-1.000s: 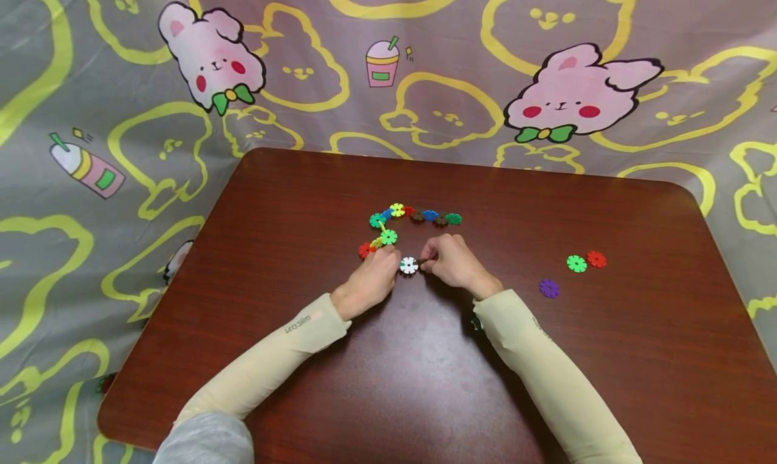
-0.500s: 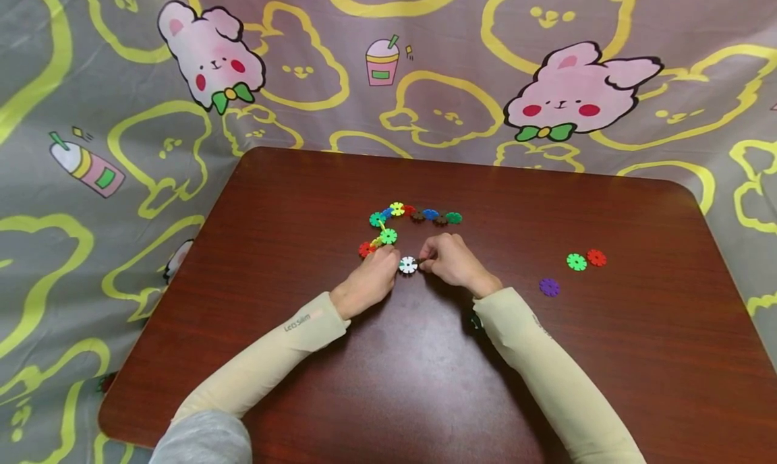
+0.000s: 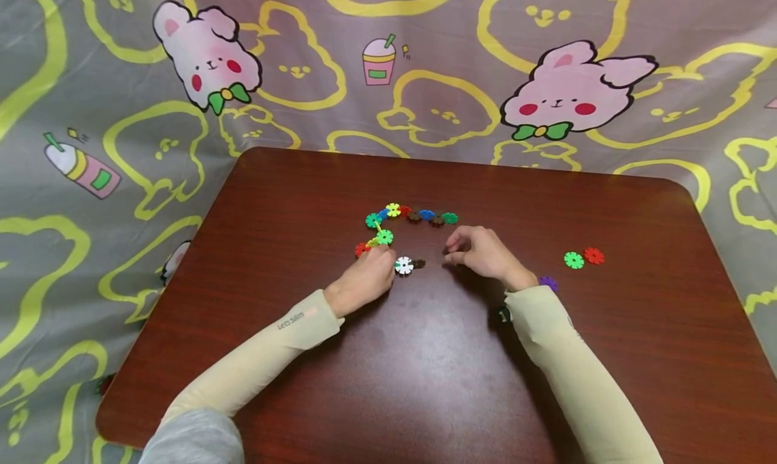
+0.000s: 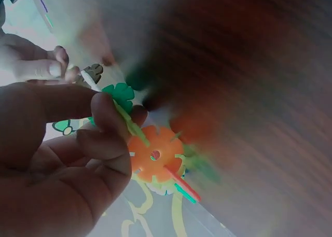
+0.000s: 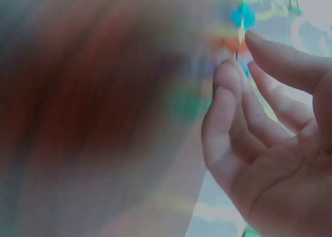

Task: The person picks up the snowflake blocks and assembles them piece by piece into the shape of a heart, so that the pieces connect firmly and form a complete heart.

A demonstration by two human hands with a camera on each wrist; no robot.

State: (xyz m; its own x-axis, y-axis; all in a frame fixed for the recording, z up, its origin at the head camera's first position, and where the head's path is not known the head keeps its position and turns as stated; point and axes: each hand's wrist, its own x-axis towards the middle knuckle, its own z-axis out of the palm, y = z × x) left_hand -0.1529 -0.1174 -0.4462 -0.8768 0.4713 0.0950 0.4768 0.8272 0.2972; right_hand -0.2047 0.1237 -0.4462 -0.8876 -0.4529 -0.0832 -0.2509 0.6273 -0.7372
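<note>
My left hand (image 3: 367, 275) pinches a chain of notched plastic snowflake discs near its front end. In the left wrist view the thumb and fingers grip around a yellow-green disc (image 4: 129, 124) and a green disc (image 4: 121, 96), with an orange disc (image 4: 155, 156) below them. To the right of that hand the chain continues with a white disc (image 3: 404, 266) and then a brown disc (image 3: 419, 264) at the end. Apart from it, my right hand (image 3: 485, 253) hovers over the table, thumb and fingers loosely bent with nothing between them.
The chain curves back through a light green disc (image 3: 384, 237) and a yellow disc (image 3: 393, 210) to a dark green disc (image 3: 450, 218). Loose on the right of the table (image 3: 637, 356) lie green (image 3: 573, 260), red (image 3: 594, 255) and partly hidden purple (image 3: 548, 284) discs.
My right hand has let go of the brown disc and moved right, its fingers spreading; its forearm now partly covers the purple disc. The left hand keeps its hold on the chain.
</note>
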